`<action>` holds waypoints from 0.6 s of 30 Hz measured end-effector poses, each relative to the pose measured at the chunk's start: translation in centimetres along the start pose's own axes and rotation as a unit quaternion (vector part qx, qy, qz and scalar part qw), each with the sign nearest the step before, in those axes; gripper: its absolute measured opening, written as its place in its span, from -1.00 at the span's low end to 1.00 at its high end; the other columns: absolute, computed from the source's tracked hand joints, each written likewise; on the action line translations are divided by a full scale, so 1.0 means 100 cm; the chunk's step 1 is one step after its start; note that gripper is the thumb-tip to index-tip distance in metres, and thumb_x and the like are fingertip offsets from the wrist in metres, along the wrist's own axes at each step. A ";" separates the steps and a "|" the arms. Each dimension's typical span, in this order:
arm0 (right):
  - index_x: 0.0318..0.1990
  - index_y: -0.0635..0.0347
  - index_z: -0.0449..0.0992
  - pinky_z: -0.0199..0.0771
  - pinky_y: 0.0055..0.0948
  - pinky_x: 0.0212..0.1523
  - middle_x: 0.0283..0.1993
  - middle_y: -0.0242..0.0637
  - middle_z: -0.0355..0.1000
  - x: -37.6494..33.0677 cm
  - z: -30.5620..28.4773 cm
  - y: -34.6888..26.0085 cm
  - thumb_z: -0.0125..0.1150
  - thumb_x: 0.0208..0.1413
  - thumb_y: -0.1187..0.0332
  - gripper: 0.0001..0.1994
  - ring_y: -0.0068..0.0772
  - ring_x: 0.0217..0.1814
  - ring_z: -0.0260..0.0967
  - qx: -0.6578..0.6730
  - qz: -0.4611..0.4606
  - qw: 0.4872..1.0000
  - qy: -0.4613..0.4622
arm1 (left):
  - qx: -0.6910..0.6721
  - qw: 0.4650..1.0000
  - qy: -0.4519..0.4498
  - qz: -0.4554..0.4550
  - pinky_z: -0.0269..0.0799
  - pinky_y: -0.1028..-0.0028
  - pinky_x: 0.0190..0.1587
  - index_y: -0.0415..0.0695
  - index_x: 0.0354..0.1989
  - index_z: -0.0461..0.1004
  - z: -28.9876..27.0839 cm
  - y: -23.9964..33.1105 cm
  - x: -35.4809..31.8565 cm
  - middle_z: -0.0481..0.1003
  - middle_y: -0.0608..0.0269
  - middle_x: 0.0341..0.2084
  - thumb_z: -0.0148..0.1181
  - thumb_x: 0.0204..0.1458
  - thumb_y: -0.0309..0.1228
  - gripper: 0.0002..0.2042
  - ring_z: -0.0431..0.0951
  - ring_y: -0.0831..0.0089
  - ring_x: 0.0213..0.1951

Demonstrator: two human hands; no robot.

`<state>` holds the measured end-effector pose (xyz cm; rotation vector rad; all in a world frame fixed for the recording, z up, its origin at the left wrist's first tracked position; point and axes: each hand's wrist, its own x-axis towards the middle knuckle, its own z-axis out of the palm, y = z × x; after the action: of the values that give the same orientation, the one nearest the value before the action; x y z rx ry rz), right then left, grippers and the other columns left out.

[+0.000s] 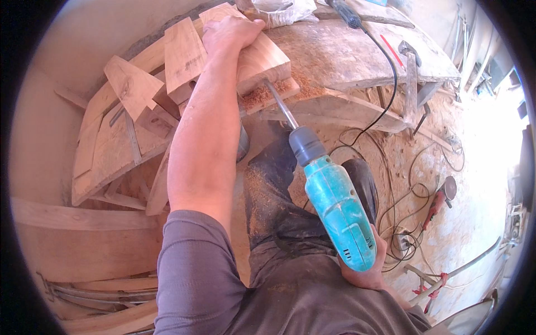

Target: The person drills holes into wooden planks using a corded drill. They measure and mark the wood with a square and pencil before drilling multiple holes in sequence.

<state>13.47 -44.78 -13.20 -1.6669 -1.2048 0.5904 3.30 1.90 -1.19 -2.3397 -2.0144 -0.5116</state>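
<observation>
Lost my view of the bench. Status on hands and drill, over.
Left hand pressing down on wooden block. Right hand gripping teal drill, bit into block's edge, sawdust at hole. Power cord trails beside, clear of bit.

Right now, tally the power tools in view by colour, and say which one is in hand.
Teal: 1, the drill, gripped by the right hand, bit in the wood block under the left hand.
Red: 1, the grinder on the floor.
Dark: 1, the corded tool on the bench.
Total: 3
</observation>
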 end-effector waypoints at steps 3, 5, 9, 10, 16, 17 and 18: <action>-0.26 0.28 0.47 0.48 -0.42 -0.33 -0.43 -0.18 0.54 -0.001 0.000 0.002 0.48 -0.17 0.51 -0.69 -0.38 -0.40 0.56 -0.010 -0.003 1.000 0.002 | -0.003 1.000 0.001 -0.004 0.31 0.24 0.34 -0.06 0.23 0.54 0.002 -0.001 0.001 0.44 0.02 0.27 0.03 0.11 0.32 -0.25 0.34 0.06 0.35; -0.26 0.28 0.48 0.50 -0.40 -0.32 -0.43 -0.17 0.55 0.001 -0.001 -0.001 0.49 -0.16 0.50 -0.69 -0.36 -0.39 0.58 -0.016 -0.007 1.000 -0.004 | -0.010 1.000 -0.006 -0.004 0.32 0.24 0.34 -0.06 0.23 0.53 -0.004 0.002 -0.005 0.43 0.00 0.27 0.03 0.11 0.32 -0.25 0.34 0.06 0.35; -0.24 0.28 0.49 0.51 -0.39 -0.31 -0.42 -0.16 0.55 0.003 0.001 0.000 0.50 -0.16 0.50 -0.68 -0.31 -0.37 0.60 -0.019 -0.010 1.000 -0.008 | 0.004 1.000 0.010 -0.004 0.32 0.24 0.34 -0.06 0.23 0.53 -0.005 -0.002 -0.003 0.42 -0.02 0.28 0.03 0.11 0.32 -0.25 0.33 0.05 0.36; -0.24 0.28 0.49 0.51 -0.39 -0.31 -0.42 -0.16 0.55 0.003 0.001 -0.002 0.50 -0.16 0.50 -0.68 -0.31 -0.37 0.60 -0.021 -0.012 1.000 -0.007 | 0.003 1.000 0.007 -0.002 0.32 0.23 0.34 -0.06 0.23 0.53 -0.002 -0.001 -0.001 0.42 -0.02 0.28 0.03 0.11 0.32 -0.25 0.32 0.04 0.36; -0.18 0.28 0.49 0.50 -0.40 -0.28 -0.34 -0.23 0.51 0.002 0.001 0.001 0.42 -0.17 0.55 -0.67 -0.32 -0.31 0.57 -0.023 -0.004 1.000 -0.015 | -0.003 1.000 0.000 0.000 0.33 0.21 0.33 -0.06 0.24 0.52 0.002 -0.001 0.002 0.39 -0.06 0.30 0.04 0.10 0.34 -0.23 0.30 0.03 0.37; -0.20 0.29 0.49 0.51 -0.40 -0.29 -0.37 -0.19 0.54 0.004 0.002 0.002 0.45 -0.16 0.53 -0.68 -0.32 -0.34 0.59 -0.030 -0.014 0.999 -0.008 | -0.003 1.000 -0.002 0.001 0.33 0.21 0.33 -0.07 0.24 0.52 0.002 -0.001 0.003 0.38 -0.07 0.30 0.04 0.10 0.34 -0.23 0.30 0.02 0.37; -0.22 0.29 0.49 0.52 -0.40 -0.31 -0.41 -0.16 0.56 0.005 0.002 0.002 0.49 -0.14 0.51 -0.68 -0.31 -0.37 0.60 -0.037 -0.024 0.999 -0.001 | -0.003 1.000 0.000 0.000 0.33 0.21 0.33 -0.07 0.24 0.52 0.003 0.000 0.003 0.39 -0.07 0.29 0.04 0.11 0.34 -0.23 0.30 0.02 0.37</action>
<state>13.57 -44.28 -13.43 -1.6933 -1.2783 0.5228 3.37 2.23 -1.38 -2.3434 -2.0155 -0.5188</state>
